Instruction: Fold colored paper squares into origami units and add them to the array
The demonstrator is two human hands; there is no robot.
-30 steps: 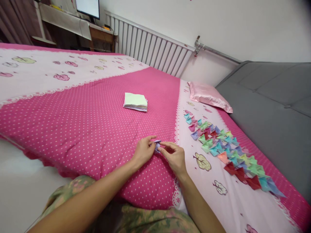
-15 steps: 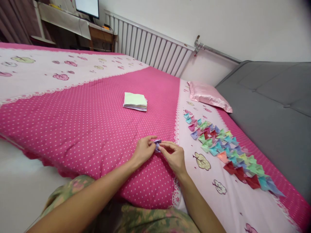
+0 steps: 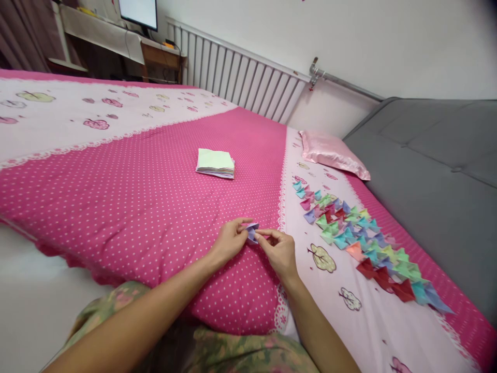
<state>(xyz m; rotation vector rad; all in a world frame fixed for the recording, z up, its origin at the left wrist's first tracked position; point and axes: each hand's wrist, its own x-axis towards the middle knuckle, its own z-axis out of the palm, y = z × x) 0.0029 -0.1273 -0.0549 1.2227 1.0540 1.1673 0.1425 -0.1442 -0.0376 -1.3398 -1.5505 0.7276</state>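
A small folded piece of purple paper (image 3: 252, 233) is pinched between my two hands, just above the pink dotted bedspread (image 3: 155, 207). My left hand (image 3: 232, 239) grips its left side with thumb and forefinger. On the other side, the thumb and forefinger of my right hand (image 3: 277, 251) close on its right edge; fingers cover part of the folds. To the right lie rows of folded paper boats (image 3: 349, 233) in red, green, blue, purple and other colours. Farther out, a stack of square paper (image 3: 215, 163) rests on the bed, a pale green sheet on top.
A pink pillow (image 3: 334, 154) lies by the grey padded headboard (image 3: 435, 155). Behind the bed runs a grey radiator (image 3: 236, 72) along the white wall. A desk (image 3: 163, 54) with a monitor (image 3: 139, 13) stands at the far left.
Between my fingers the purple paper has opened slightly wider. Both hands stay in nearly the same place, and the boats and paper stack are unmoved.
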